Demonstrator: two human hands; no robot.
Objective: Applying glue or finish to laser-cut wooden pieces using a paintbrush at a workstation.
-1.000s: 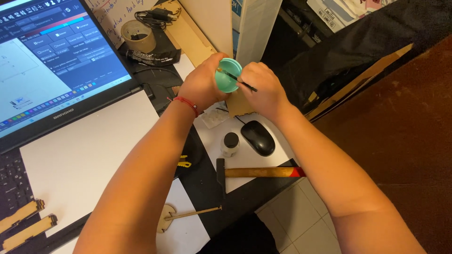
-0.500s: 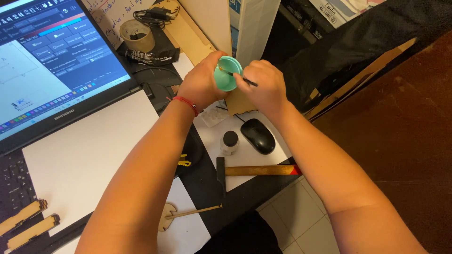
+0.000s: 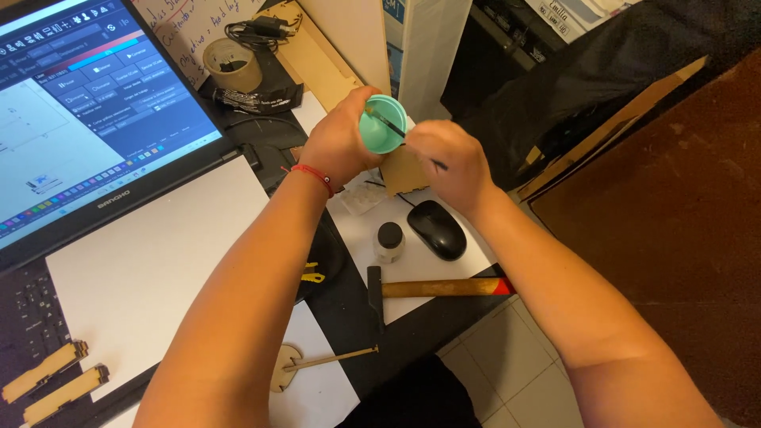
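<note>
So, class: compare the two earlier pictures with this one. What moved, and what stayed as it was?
Little changed. The left hand still holds the small green cup, and the right hand still works a thin dark stick in its mouth, shifting only slightly. The mouse, hammer and laptop stayed put.

brush (image 3: 394, 129) now inside green cup (image 3: 382, 124)

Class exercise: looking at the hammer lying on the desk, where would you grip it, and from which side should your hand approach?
Grip the hammer by its wooden handle near the red end, coming from above on the right. It lies flat, the handle bare, while the head end sits close to the small jar.
</note>
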